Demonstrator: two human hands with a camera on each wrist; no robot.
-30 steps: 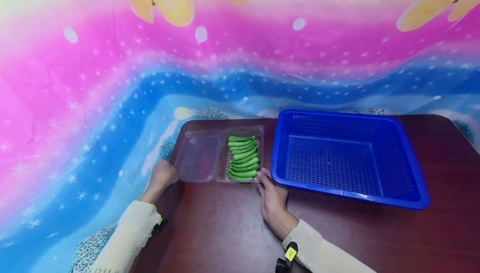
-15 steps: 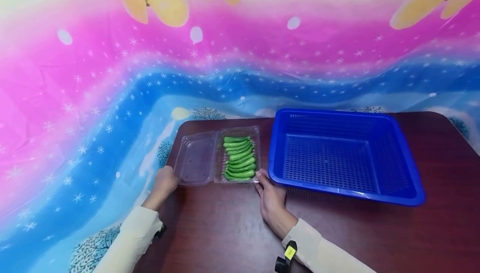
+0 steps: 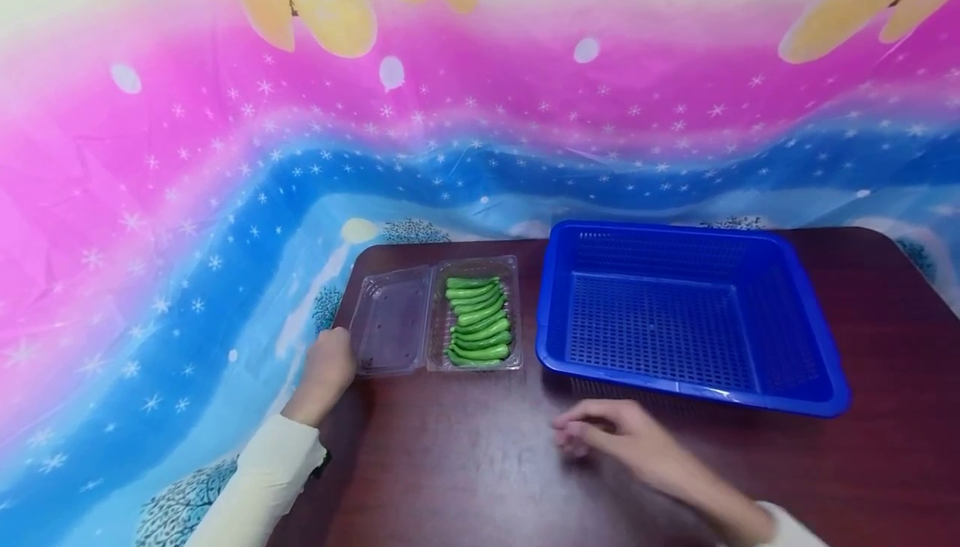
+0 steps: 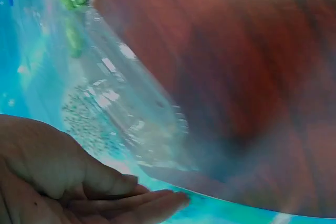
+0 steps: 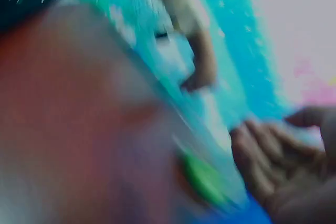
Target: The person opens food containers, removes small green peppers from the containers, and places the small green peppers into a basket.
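A clear plastic clamshell box [image 3: 515, 313] lies opened flat at the back left of the table, its lid [image 3: 393, 318] folded out to the left. Several long, slightly curved green vegetables [image 3: 480, 318] are lined up in a column in the right half. My left hand [image 3: 331, 363] is at the lid's front left corner, by the table's edge. In the left wrist view its fingers [image 4: 152, 203] extend with the thumb alongside, just off the lid's end. My right hand [image 3: 630, 439] hovers over the table in front of the blue basket, fingers loosely bent, holding nothing.
A blue plastic basket [image 3: 693, 393] with a perforated floor stands right of the box, nothing in it. The dark red-brown table [image 3: 465, 464] has rounded back corners. Behind it hangs a printed pink and blue cloth [image 3: 480, 130].
My right hand has let go of the box's front right corner and drawn back toward the front right. The lid has shifted slightly, while my left hand stays beside it.
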